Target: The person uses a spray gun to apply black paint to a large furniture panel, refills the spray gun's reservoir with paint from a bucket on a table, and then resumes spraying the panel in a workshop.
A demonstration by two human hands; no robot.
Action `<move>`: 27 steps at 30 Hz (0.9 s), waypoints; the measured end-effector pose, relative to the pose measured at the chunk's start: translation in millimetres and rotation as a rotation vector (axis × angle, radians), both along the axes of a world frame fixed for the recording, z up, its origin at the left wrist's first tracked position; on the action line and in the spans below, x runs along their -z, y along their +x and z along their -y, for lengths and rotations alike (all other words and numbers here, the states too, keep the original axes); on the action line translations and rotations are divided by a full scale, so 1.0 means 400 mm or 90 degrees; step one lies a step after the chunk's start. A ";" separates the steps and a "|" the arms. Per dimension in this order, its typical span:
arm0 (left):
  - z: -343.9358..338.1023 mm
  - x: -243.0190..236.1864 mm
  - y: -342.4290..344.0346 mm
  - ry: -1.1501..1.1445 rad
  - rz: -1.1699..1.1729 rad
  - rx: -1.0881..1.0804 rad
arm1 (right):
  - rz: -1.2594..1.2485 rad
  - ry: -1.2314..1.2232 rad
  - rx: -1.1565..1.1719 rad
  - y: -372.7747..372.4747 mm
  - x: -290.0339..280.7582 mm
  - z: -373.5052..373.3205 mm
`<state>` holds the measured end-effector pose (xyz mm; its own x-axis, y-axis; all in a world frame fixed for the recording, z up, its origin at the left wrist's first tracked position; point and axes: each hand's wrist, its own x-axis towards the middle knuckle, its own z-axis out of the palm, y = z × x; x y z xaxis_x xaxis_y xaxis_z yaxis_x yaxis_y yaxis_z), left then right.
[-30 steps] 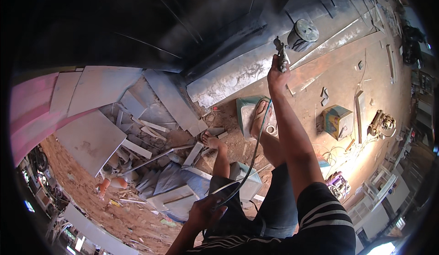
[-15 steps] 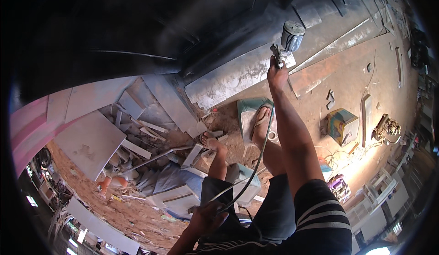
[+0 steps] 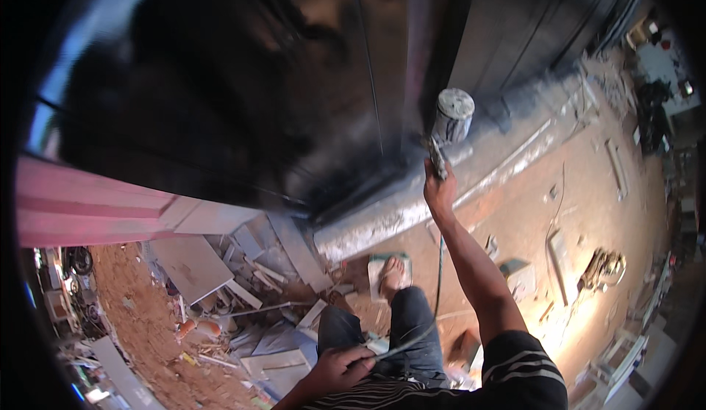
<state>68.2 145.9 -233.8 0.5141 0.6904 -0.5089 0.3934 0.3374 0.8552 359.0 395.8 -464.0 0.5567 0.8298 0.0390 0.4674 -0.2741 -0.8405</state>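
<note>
My right hand (image 3: 441, 191) is stretched out in front, closed round the handle of a spray gun (image 3: 437, 161). A paint-spattered cup (image 3: 454, 116) stands upright on the gun. The nozzle points left toward a large, dark, glossy panelled surface (image 3: 316, 94), close to it. From the gun a thin air hose (image 3: 440, 277) hangs down past my forearm and curves back to my lap. There my left hand (image 3: 342, 369) is closed round the hose, its fingers curled above my thigh.
A bare foot rests on a low stool (image 3: 379, 269). Broken boards (image 3: 191, 266) and scraps litter the ground at left, beside a pink wall (image 3: 88, 200). A long pale slab (image 3: 353, 241) lies along the dark surface's base. Wood (image 3: 562, 266) and a coiled bundle (image 3: 603, 270) lie at right.
The view has tilted up, showing more of the dark surface. The spray gun now sits closer to that surface, against a narrow upright part. My left hand stays low with the hose.
</note>
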 end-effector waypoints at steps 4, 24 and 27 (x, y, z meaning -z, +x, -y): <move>0.006 -0.237 0.048 0.103 0.127 0.046 | 0.015 0.024 -0.055 0.025 -0.419 -0.023; -0.097 -0.766 -0.051 0.626 0.259 -0.177 | 0.219 0.574 -0.133 0.016 -2.007 -0.217; -0.082 -0.803 -0.041 0.628 0.266 -0.160 | 0.215 0.612 -0.105 0.008 -2.170 -0.216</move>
